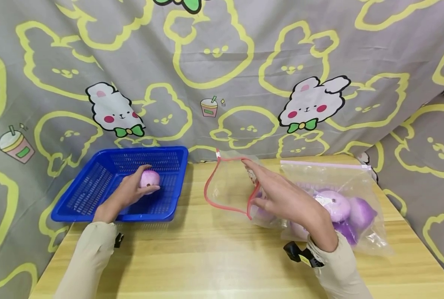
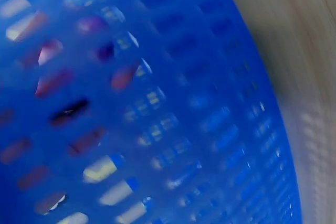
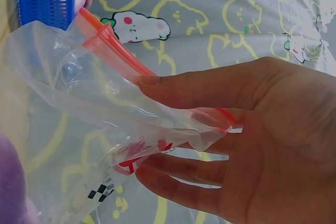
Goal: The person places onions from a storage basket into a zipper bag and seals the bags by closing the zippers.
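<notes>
Over the blue plastic basket, my left hand holds a round, pinkish-purple onion with a brown spot, between thumb and fingers. The left wrist view is filled by the blurred, slotted basket wall, which mostly hides that hand. My right hand grips the edge of a clear zip bag with a red zip, thumb on one side and fingers on the other. The bag's mouth gapes toward the basket. In the right wrist view the red zip runs under the thumb, and printed marks show on the plastic.
To the right, a second clear bag with a pale purple zip lies on the wooden table, several purple onions inside. A patterned cloth hangs behind the table and along its sides.
</notes>
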`<state>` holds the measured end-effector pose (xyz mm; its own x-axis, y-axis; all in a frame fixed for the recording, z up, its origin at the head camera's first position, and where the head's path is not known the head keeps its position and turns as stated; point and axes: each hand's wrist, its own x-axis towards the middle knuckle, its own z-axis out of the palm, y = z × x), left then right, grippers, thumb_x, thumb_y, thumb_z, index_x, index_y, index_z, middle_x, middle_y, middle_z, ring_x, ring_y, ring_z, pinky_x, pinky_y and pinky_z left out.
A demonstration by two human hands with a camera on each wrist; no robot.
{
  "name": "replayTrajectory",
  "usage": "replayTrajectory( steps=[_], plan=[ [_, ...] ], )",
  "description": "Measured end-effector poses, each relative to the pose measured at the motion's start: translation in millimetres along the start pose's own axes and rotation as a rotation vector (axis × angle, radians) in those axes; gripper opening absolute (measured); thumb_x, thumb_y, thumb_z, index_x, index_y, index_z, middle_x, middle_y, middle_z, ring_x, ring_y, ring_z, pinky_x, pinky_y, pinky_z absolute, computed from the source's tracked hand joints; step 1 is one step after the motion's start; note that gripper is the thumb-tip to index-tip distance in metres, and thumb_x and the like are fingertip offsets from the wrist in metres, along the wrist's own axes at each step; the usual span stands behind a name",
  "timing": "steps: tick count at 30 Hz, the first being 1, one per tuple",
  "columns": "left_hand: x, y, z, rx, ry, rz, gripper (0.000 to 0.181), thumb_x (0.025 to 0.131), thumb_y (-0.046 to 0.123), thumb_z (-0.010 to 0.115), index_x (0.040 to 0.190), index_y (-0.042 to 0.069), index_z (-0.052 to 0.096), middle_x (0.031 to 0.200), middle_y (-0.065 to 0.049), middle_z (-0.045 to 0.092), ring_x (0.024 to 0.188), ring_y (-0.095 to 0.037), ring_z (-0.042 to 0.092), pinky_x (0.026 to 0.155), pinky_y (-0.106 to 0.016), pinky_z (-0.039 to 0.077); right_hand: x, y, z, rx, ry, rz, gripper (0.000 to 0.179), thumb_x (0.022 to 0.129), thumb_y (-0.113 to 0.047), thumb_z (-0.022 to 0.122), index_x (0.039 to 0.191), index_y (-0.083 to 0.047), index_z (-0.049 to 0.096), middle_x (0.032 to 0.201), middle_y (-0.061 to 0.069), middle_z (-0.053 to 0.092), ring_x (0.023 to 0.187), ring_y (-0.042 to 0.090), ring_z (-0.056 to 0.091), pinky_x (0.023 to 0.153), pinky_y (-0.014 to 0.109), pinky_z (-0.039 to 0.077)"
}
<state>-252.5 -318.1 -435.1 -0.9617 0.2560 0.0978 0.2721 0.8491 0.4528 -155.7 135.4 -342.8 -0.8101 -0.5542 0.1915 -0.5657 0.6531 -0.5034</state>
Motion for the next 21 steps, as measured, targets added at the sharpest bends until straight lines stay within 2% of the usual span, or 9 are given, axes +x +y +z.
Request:
replayTrajectory(
  steps=[4,8,10,13,16,21],
  plan=[
    [0.7,7.2,-0.5,-0.006,0.009,0.061,0.074,0.089,0.037,0.075,0.146,0.008,0.039,0.12,-0.029,0.06,0.088,-0.038,0.064,0.064,-0.044,0.056,-0.1,0.9,-1.1,-0.007,0.001,-0.003,0.095,0.088,-0.008,0.075,0.16,-0.012,0.013,0.157,0.009,0.035,0.096,0.013,0.058,0.09,0.037,0.05],
    [-0.8,10.8,-0.9,-0.064,0.014,0.076,0.067,0.09,0.028,0.075,0.143,0.007,0.04,0.118,-0.03,0.058,0.081,-0.035,0.065,0.054,-0.033,0.056,0.2,1.0,-3.3,-0.012,-0.002,0.004,0.095,0.088,-0.009,0.076,0.16,-0.012,0.013,0.16,0.008,0.03,0.101,0.014,0.057,0.095,0.037,0.048],
    [-2.5,11.8,-0.8,-0.066,0.028,0.09,0.064,0.09,0.024,0.076,0.141,0.006,0.042,0.115,-0.031,0.059,0.081,-0.036,0.066,0.055,-0.033,0.056,0.3,0.8,-4.1,-0.012,-0.006,0.012,0.095,0.088,-0.009,0.075,0.16,-0.013,0.013,0.161,0.006,0.028,0.103,0.014,0.056,0.098,0.038,0.047],
    [-6.7,11.9,-0.3,-0.059,0.051,0.107,0.06,0.089,0.019,0.076,0.138,0.004,0.044,0.111,-0.033,0.058,0.083,-0.039,0.065,0.058,-0.039,0.058,0.8,0.9,-3.8,-0.009,-0.011,0.021,0.096,0.088,-0.009,0.076,0.16,-0.013,0.013,0.162,0.005,0.026,0.104,0.014,0.056,0.1,0.037,0.046],
    [-10.7,12.7,0.0,-0.013,0.088,0.127,0.058,0.089,0.016,0.076,0.136,0.003,0.044,0.107,-0.034,0.057,0.086,-0.043,0.063,0.063,-0.048,0.056,1.4,1.3,-2.5,-0.009,-0.012,0.018,0.096,0.087,-0.008,0.076,0.16,-0.013,0.014,0.163,0.004,0.024,0.107,0.016,0.056,0.103,0.038,0.045],
    [-13.2,17.8,-3.4,0.034,0.104,0.142,0.062,0.093,0.017,0.071,0.143,-0.001,0.038,0.109,-0.038,0.055,0.093,-0.048,0.06,0.07,-0.058,0.053,1.5,1.6,-2.5,-0.002,-0.008,0.017,0.096,0.087,-0.007,0.075,0.16,-0.013,0.014,0.162,0.005,0.026,0.102,0.016,0.057,0.102,0.039,0.045]
  ],
)
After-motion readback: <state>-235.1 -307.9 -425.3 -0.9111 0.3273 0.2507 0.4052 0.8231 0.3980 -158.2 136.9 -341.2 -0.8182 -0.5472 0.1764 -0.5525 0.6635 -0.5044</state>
